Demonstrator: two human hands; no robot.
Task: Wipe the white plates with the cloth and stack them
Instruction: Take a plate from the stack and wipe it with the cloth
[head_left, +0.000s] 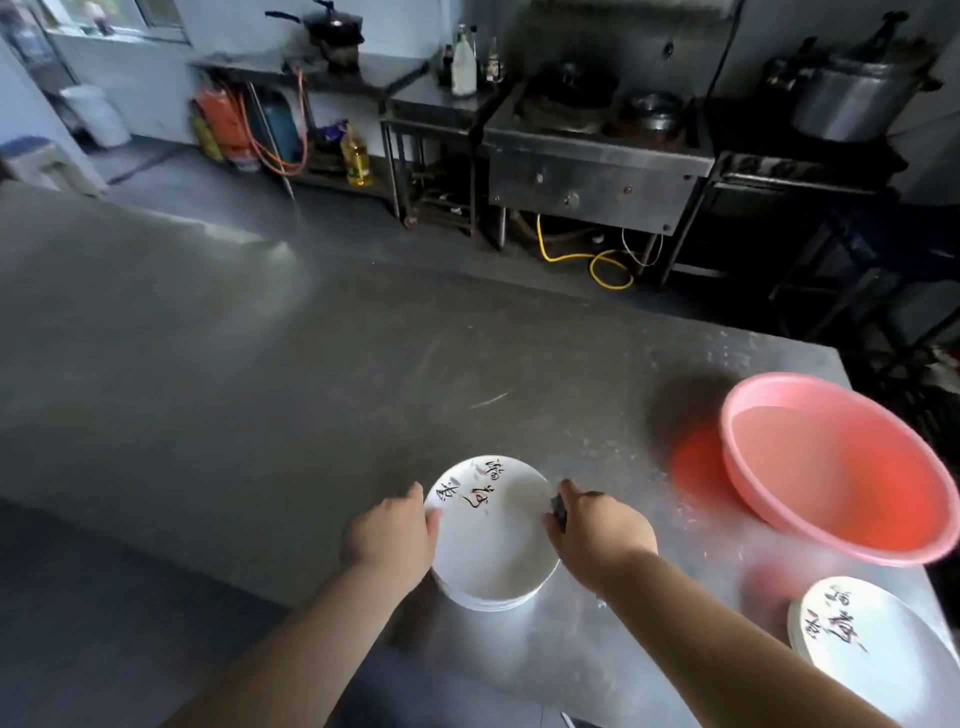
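Note:
A white plate (493, 540) with dark brush writing lies on top of a short stack of plates on the steel table. My left hand (389, 532) grips its left rim. My right hand (597, 530) is at its right rim, fingers curled around a small dark cloth (559, 506) that shows only at the fingertips. A second stack of white plates (878, 644) with the same writing stands at the right, near the table's front corner.
A pink plastic basin (841, 467) holding water sits on the table (311, 389) to the right of the plates. Across the aisle are a steel stove unit (597, 171), pots, bottles and gas cylinders (223, 124).

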